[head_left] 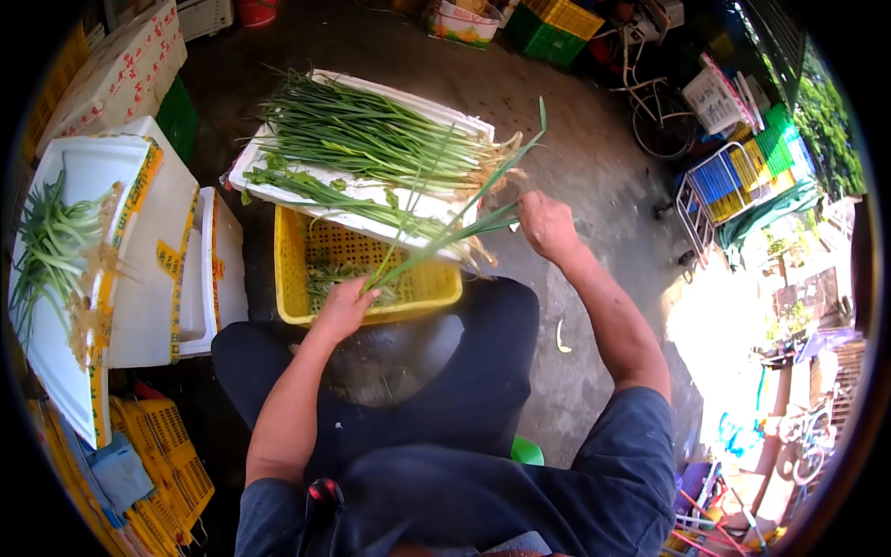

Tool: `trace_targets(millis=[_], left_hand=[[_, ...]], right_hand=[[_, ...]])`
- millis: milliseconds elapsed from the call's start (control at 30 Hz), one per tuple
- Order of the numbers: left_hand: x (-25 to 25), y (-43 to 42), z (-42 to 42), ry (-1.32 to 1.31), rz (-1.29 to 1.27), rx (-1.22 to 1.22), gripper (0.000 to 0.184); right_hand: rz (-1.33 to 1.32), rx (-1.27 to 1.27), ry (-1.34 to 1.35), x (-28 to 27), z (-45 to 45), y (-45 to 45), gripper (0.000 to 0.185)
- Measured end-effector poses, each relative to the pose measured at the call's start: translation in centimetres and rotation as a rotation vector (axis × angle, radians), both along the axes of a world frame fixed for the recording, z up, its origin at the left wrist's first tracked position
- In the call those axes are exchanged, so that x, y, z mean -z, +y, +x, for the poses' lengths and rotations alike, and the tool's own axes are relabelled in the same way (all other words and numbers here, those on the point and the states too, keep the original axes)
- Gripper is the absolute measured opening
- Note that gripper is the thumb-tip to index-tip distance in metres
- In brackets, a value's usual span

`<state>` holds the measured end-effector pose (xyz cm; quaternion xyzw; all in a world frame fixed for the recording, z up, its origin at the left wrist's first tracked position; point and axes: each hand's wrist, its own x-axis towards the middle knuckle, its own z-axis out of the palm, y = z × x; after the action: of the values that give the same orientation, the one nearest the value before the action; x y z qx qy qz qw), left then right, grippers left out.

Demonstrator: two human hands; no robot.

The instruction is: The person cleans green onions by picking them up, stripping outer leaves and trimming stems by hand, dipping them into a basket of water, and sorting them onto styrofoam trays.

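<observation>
Spanning the space above one yellow basket point(290, 269), a few green stalks point(418, 258) are gripped in the left hand point(349, 308). The right hand point(548, 226) is curled narrow beside their far ends; whether it pinches any cannot be told. Two bunches point(357, 135) are borne by one white foam tray point(247, 168) beyond.

Three heaps of green stalks point(371, 139) lay on two white foam trays point(369, 192), two heaps at upper centre and one at far left. One yellow basket point(290, 269) sat mid-frame, one red bucket point(257, 12) top left.
</observation>
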<state>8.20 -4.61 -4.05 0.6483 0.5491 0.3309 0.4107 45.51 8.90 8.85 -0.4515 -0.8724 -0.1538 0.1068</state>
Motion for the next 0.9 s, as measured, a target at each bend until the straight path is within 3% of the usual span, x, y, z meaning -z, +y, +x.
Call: trace_targets(millis=[133,233,433,533,733,900], left_hand=[[-0.1,0.1,0.3,0.045,-0.008,0.042,0.032],[0.6,-0.1,0.4,0.008,0.023,0.065,0.032],[0.7,0.5,-1.0,0.007,-0.094,0.017,0.031],[0.0,0.6,-1.6,-0.011,-0.140,-0.027,0.030],[-0.2,0.6,-1.4,-0.006,-0.094,-0.023,0.029],[-0.4,0.2,-1.2,0.087,-0.054,0.036,0.033]], right_hand=[[-0.069,0.255,0.026,1.4,1.4,1.0,0.012],[-0.049,0.270,0.224,1.7,2.2,1.5,0.016],[-0.191,0.108,0.258,0.1,1.7,-1.7,0.015],[-0.205,-0.143,0.151,-0.4,2.4,-4.1,0.013],[-0.085,-0.145,0.060,1.9,5.0,-6.2,0.012],[-0.002,0.135,0.094,3.9,7.4,-5.4,0.010]])
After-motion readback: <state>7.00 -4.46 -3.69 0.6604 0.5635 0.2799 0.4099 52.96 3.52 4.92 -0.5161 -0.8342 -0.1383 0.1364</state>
